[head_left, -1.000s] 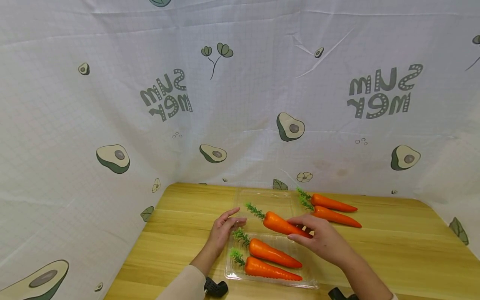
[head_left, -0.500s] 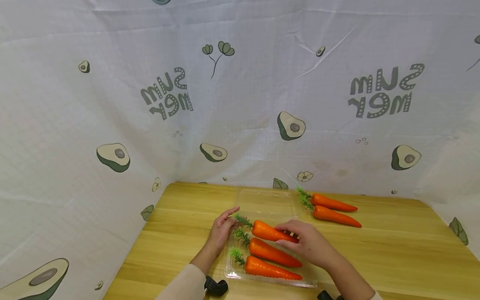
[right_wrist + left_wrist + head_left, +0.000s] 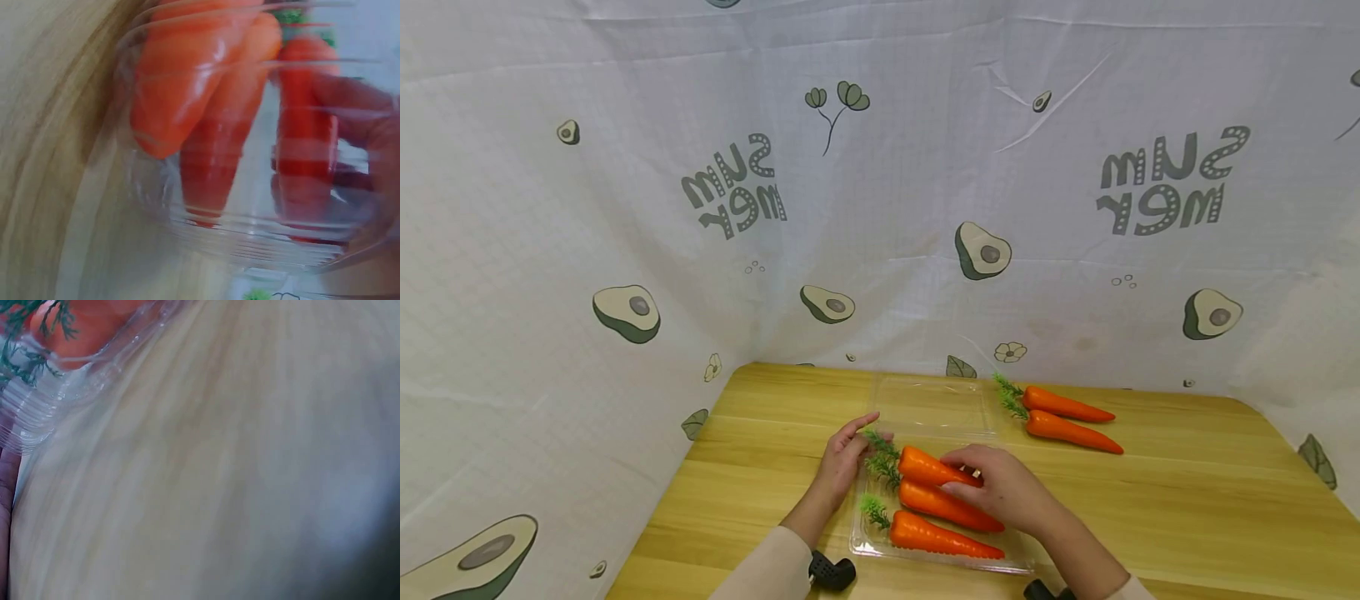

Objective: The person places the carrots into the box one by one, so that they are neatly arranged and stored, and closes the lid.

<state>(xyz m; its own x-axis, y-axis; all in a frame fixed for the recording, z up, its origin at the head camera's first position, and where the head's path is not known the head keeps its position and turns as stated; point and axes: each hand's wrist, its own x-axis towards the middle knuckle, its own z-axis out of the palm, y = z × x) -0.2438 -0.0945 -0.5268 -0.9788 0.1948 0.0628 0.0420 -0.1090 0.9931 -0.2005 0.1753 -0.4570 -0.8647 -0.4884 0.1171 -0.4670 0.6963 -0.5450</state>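
Note:
My right hand pinches an orange toy carrot near its tip, thumb in front and fingers behind. This carrot lies low over a clear plastic box, along the back of two other carrots, the middle carrot and the front carrot. Their green tops point left. With fingers extended, my left hand rests at the box's back left corner, its fingertips partly hidden behind the greenery. In the right wrist view, the gripped carrot shows through the clear wall.
Behind the box its clear lid lies folded back on the wooden table. Two more carrots, a rear carrot and a nearer carrot, lie at the back right. A white printed curtain hangs around the table.
My right hand has moved left and down with the carrot, from above the box's back edge to beside the middle carrot. My left hand has stayed in place.

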